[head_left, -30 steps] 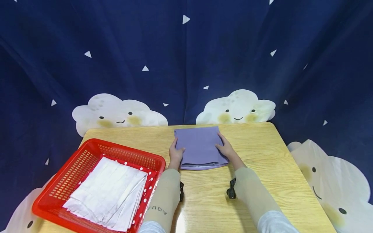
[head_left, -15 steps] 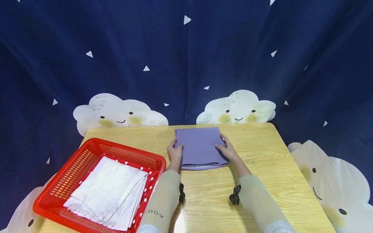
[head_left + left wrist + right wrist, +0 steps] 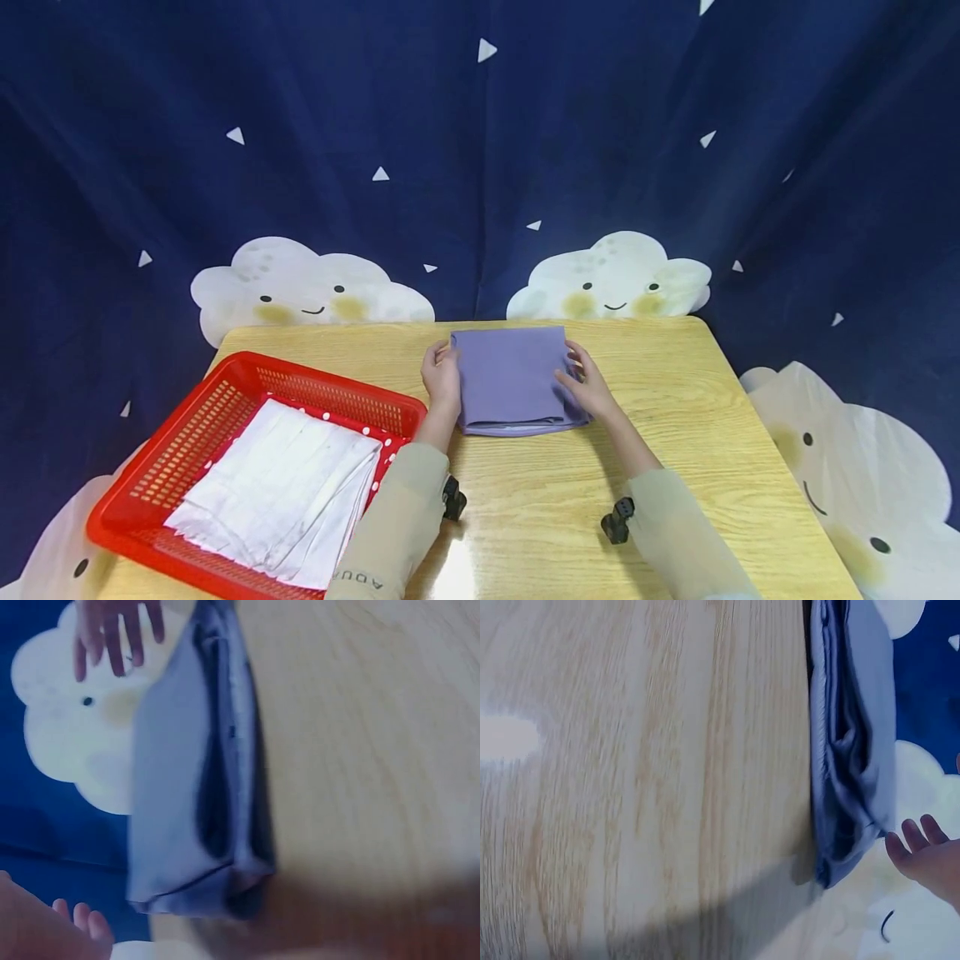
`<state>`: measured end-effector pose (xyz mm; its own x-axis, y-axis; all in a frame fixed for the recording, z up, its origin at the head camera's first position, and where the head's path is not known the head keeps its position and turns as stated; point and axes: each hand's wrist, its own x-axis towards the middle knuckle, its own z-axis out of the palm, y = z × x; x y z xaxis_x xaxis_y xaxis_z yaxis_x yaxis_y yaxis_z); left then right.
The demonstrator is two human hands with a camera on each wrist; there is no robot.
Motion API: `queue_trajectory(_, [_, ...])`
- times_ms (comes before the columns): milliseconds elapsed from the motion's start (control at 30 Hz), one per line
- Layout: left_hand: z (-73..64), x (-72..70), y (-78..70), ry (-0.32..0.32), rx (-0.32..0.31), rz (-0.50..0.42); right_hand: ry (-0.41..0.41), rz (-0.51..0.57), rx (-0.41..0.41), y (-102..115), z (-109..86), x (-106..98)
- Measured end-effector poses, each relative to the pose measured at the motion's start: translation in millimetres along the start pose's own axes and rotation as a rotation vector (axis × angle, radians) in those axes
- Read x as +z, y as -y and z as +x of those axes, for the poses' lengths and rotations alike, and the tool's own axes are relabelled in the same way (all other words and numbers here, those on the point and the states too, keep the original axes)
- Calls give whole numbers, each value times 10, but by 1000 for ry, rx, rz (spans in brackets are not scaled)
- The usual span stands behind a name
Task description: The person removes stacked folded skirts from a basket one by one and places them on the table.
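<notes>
A folded purple cloth (image 3: 510,375) lies flat near the far edge of the table, its layered edges facing me. My left hand (image 3: 442,382) is at its left side with fingers slightly bent. In the left wrist view, this hand (image 3: 60,930) stands apart from the cloth (image 3: 176,787). On the other side, my right hand (image 3: 589,388) has its fingers spread by the right edge. Its fingertips (image 3: 896,846) come close to the cloth's corner in the right wrist view; whether they touch cannot be told.
A red plastic basket (image 3: 247,364) stands on the left of the wooden table (image 3: 525,517). It holds a folded white cloth (image 3: 281,483) on top of a red polka-dot cloth (image 3: 388,446). Behind the table hangs a dark blue curtain (image 3: 420,100) with cloud prints.
My left hand has let go of the purple cloth's left edge and shifted a little left. The right hand has loosened and eased slightly outward. The cloth stays in place.
</notes>
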<state>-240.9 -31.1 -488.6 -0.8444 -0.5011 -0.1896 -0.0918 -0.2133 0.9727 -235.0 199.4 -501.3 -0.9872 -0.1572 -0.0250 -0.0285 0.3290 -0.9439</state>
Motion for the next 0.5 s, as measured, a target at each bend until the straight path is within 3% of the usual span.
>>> queue_trajectory(267, [-135,-83,-500,125,-89,-37,34,-11,-109,24,-23,160])
queue_trajectory(500, [-187,-230,-907,214,-85,-65,33,37,-153,519,-208,360])
